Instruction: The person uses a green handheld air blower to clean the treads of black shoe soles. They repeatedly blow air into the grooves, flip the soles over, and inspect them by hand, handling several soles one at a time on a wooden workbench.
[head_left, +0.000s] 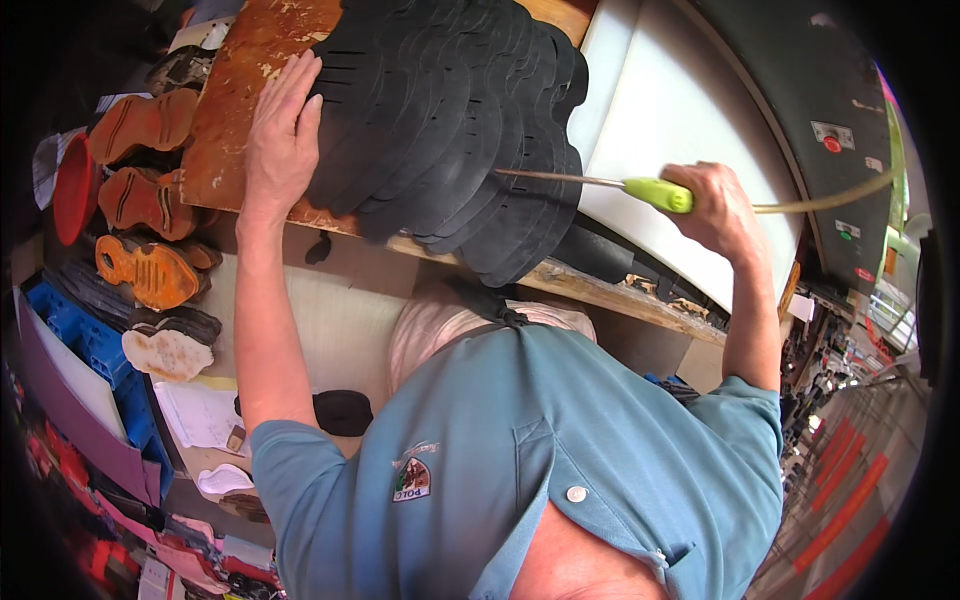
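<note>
Overlapping black shoe-sole-shaped sheets [430, 130], several with short slits cut in them, lie fanned out on a wooden board. Along their left edge rests my left hand [285, 130], fingers stretched out and thumb apart, its fingertips at the black material. My right hand [712, 205] is closed round a green-handled tool [657, 194] with a long thin metal shaft. The shaft points left over the fan, its tip above or touching the sheets; which one I cannot tell. A yellowish tube [825, 203] runs from behind my right hand toward the right.
Worn wooden board [225, 120] carries the sheets. Beyond it at right stands a white panel [680, 110] beside a dark machine with a red button [832, 143]. Orange-brown sole-shaped pieces [145, 200], a red oval piece [75, 188] and a blue crate [75, 325] are at left.
</note>
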